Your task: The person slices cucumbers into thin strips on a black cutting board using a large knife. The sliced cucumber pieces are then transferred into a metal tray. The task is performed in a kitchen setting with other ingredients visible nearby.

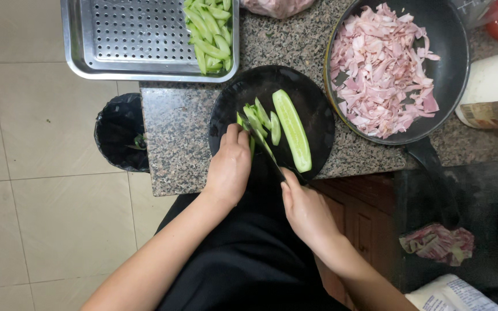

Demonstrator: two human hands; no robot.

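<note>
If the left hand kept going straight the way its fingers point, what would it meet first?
The left hand points up the black board; first come the cucumber slices at its fingertips, probably already touched, with the knife alongside.

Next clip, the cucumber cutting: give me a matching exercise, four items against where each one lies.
Items:
1. half cucumber
2. pink meat strips
3. cut green sticks
4. bin

Places:
A. in the perforated steel tray
B. on the floor beside the counter
C. on the round black board
D. in the black pan

Pairs: 1-C, 2-D, 3-A, 4-B
</note>
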